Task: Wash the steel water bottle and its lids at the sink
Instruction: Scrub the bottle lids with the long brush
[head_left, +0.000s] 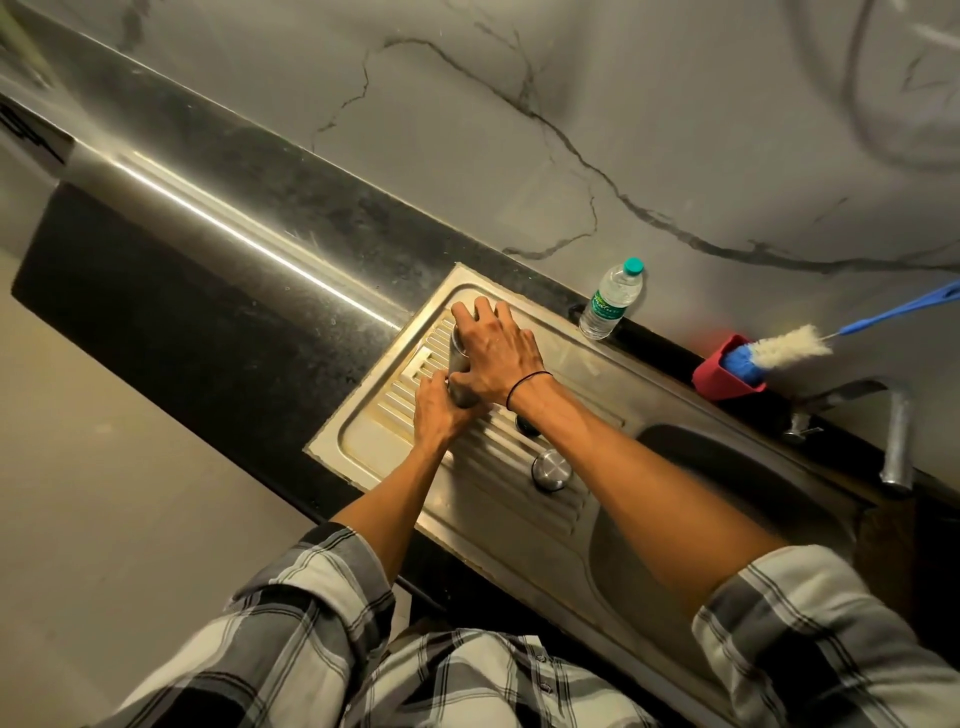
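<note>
The steel water bottle (459, 364) stands on the ribbed steel drainboard (498, 467), mostly hidden by my hands. My right hand (496, 353) lies over its top with the fingers curled round it. My left hand (441, 410) grips its lower part from the near side. A round steel lid (550, 469) lies on the drainboard to the right. A second dark lid (525, 425) shows partly from under my right forearm.
The sink basin (727, 467) lies right of the drainboard, with the tap (896, 441) above it. A red holder (724, 371) with a blue-handled bottle brush (795, 347) stands by the wall. A plastic water bottle (612, 299) stands behind the drainboard. Black counter (208, 291) extends left.
</note>
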